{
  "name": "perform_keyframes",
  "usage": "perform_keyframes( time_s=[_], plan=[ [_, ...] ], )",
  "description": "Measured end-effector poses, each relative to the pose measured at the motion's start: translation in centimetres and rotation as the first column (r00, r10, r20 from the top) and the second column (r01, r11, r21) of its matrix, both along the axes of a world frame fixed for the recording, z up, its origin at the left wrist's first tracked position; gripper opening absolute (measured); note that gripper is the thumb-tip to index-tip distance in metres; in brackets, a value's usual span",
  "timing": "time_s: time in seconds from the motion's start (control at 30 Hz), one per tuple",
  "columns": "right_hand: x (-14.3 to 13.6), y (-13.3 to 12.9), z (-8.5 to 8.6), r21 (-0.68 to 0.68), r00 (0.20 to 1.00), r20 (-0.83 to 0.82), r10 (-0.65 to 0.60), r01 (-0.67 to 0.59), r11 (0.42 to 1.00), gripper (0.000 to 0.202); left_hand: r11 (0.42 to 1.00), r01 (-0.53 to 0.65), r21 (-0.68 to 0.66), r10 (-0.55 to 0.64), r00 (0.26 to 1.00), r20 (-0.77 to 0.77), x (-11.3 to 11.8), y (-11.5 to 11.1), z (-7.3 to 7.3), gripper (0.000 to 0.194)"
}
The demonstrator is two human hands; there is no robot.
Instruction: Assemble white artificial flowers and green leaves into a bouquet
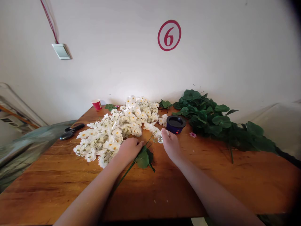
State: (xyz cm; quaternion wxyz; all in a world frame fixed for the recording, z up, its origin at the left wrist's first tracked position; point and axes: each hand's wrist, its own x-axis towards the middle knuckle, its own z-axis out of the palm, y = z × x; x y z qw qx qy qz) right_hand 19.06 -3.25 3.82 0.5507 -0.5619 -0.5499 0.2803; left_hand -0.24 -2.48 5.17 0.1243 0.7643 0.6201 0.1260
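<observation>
My left hand [131,149] is closed on a green artificial leaf stem [125,175]. Its leaves [144,158] spread out just right of my wrist, and the long stalk slants toward the table's front. Between my right hand's [171,143] fingertips is a sprig of white artificial flowers [154,131], held just left of a small dark blue pot [176,124] with a lit red light. The exact grip point is partly hidden by the fingers. A big heap of white artificial flowers [115,128] lies beyond and left of my left hand.
Green leaf stems [209,119] are piled at the right. A black-handled tool [70,131] lies by the left edge, and a red paper cup [96,104] stands at the back left. One pink blossom [192,135] rests on the wooden table [211,182]. Behind rises a white wall [117,62].
</observation>
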Motion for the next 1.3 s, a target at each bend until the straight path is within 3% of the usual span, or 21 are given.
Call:
perform_keyframes(
  time_s=[0.1, 0.23, 0.33, 0.4, 0.47, 0.57, 0.7, 0.77, 0.87, 1.0, 1.3],
  plan=[
    [0.4, 0.3, 0.0, 0.03, 0.999, 0.043, -0.03, 0.028, 0.999, 0.043, 0.999, 0.049, -0.012, -0.05, 0.997, -0.05, 0.2, -0.1, -0.2, 0.054],
    [1.1, 0.4, 0.5, 0.064, 0.991, 0.104, -0.082, 0.075, 0.995, 0.045, 0.993, 0.116, -0.026, -0.119, 0.986, -0.121, 0.2, -0.2, -0.4, 0.039],
    [2.0, 0.2, 1.9, 0.121, 0.96, 0.226, -0.163, 0.139, 0.983, 0.046, 0.993, 0.117, -0.011, -0.118, 0.98, -0.16, 0.4, -0.3, -0.8, 0.028],
    [3.0, 0.3, 3.5, 0.178, 0.896, 0.391, -0.208, 0.148, 0.973, 0.046, 0.994, 0.109, 0.009, -0.107, 0.981, -0.161, 0.7, -0.4, -1.0, 0.026],
    [4.0, 0.7, 5.4, 0.195, 0.771, 0.604, -0.202, 0.103, 0.975, 0.046, 0.994, 0.101, 0.044, -0.093, 0.982, -0.165, 1.1, -0.7, -1.1, 0.025],
    [5.6, 2.4, 8.4, 0.092, 0.502, 0.86, -0.088, 0.017, 0.996, 0.046, 0.989, 0.098, 0.107, -0.078, 0.981, -0.175, 1.8, -1.2, -1.3, 0.025],
    [7.6, 6.2, 11.4, -0.054, 0.163, 0.985, 0.049, 0.03, 0.998, 0.053, 0.969, 0.138, 0.206, -0.098, 0.976, -0.192, 2.5, -1.9, -1.6, 0.026],
    [8.4, 8.1, 12.0, -0.077, 0.1, 0.992, 0.072, 0.048, 0.996, 0.052, 0.957, 0.142, 0.252, -0.093, 0.976, -0.195, 2.7, -1.9, -1.9, 0.026],
    [9.5, 10.1, 11.7, -0.112, 0.042, 0.993, 0.109, 0.065, 0.992, 0.049, 0.947, 0.131, 0.293, -0.08, 0.98, -0.181, 2.9, -1.8, -2.4, 0.027],
    [10.4, 11.4, 10.1, -0.161, -0.01, 0.987, 0.162, 0.093, 0.983, 0.049, 0.942, 0.133, 0.308, -0.082, 0.981, -0.174, 3.0, -1.4, -2.8, 0.028],
    [10.6, 11.9, 7.7, -0.188, 0.025, 0.982, 0.186, 0.15, 0.971, 0.049, 0.944, 0.142, 0.299, -0.091, 0.98, -0.177, 3.0, -1.3, -3.1, 0.028]
  ],
)
